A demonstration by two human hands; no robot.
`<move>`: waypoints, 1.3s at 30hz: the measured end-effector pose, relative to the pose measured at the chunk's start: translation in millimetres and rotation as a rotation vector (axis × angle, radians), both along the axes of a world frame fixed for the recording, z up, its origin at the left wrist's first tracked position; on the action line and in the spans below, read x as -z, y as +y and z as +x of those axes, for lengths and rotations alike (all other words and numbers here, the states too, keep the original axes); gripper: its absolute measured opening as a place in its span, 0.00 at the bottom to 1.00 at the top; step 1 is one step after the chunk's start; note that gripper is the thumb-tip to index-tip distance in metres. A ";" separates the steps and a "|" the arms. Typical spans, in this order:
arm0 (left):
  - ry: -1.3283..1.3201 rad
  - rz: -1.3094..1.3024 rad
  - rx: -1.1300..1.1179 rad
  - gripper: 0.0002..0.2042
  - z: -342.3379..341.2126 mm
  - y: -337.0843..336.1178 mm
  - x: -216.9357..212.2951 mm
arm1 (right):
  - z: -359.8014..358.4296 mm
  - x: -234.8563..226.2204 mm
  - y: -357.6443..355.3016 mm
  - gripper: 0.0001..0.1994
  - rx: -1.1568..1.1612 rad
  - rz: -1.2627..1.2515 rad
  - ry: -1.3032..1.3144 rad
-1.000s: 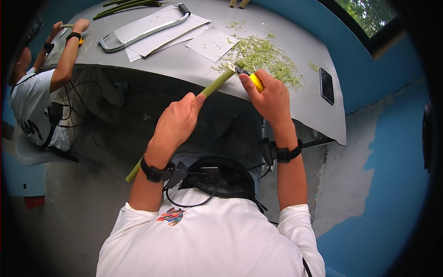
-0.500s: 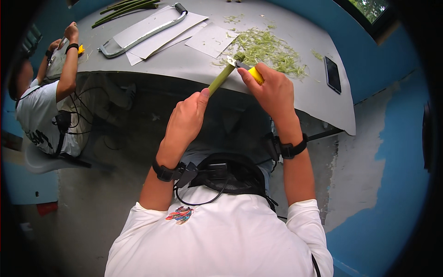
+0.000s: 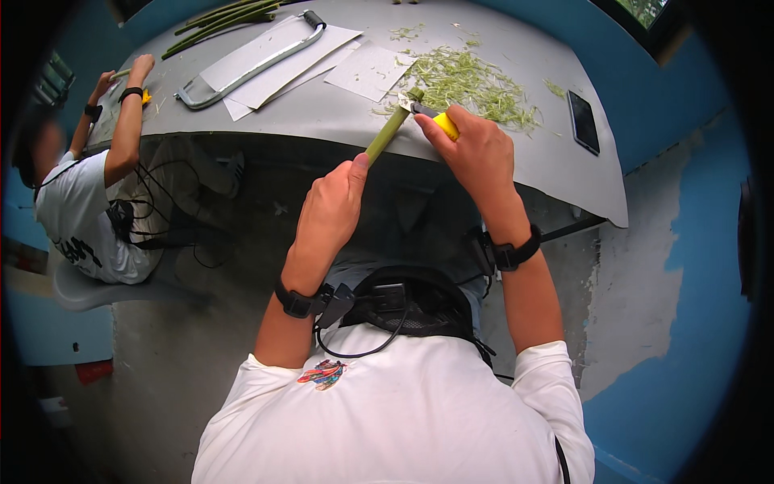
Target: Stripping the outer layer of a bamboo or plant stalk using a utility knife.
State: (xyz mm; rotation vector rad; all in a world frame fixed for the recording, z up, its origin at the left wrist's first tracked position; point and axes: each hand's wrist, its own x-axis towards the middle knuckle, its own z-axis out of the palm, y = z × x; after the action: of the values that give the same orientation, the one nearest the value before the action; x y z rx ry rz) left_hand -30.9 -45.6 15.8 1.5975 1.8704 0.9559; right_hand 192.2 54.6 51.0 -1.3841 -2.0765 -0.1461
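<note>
My left hand (image 3: 329, 211) is closed around the lower part of a green bamboo stick (image 3: 385, 137), which slants up and away over the table's near edge. The stick's far end looks darker green than the paler length near my hand. A yellow-handled knife (image 3: 445, 125) is gripped in my right hand (image 3: 482, 161). Its metal blade meets the stick just below the far end. Beyond the two hands, pale green shavings (image 3: 472, 85) lie in a loose heap on the grey table (image 3: 556, 173).
A hacksaw (image 3: 256, 68) rests on white paper sheets (image 3: 355, 52) left of the shavings. Several green stalks (image 3: 222, 24) lie at the far left, a phone (image 3: 583, 123) at the right edge. A seated co-worker (image 3: 97, 185) holds a stick at the table's left.
My hands keep nearly the same place, stick and knife still together. The co-worker's hands have risen and moved slightly right. The whole view has shifted a little.
</note>
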 end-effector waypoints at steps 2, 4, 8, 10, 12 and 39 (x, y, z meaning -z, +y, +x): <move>0.004 -0.010 -0.001 0.35 -0.4 -0.3 -1.1 | -1.2 0.6 -1.3 0.30 0.020 0.019 -0.005; -0.016 -0.015 0.011 0.36 -2.6 0.8 1.0 | -2.4 1.1 -2.4 0.30 0.032 0.040 -0.003; -0.039 -0.031 0.038 0.38 -9.0 3.1 3.4 | -1.6 0.8 -0.8 0.30 0.090 0.054 0.001; -0.081 -0.078 0.032 0.38 -17.1 -5.7 8.5 | 10.0 6.6 10.5 0.30 0.187 0.088 0.017; -0.085 -0.099 0.020 0.38 -23.1 -7.7 7.7 | 9.6 6.3 10.2 0.30 0.172 0.075 0.006; -0.081 -0.084 -0.014 0.39 -21.3 0.2 1.5 | 8.5 1.7 3.1 0.32 0.071 0.035 0.020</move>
State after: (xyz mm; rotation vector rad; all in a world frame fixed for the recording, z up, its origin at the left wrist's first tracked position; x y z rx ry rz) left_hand -52.2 -45.4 14.2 1.4768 1.8446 0.9218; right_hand 200.7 57.7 49.3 -1.4324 -2.0001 -0.1968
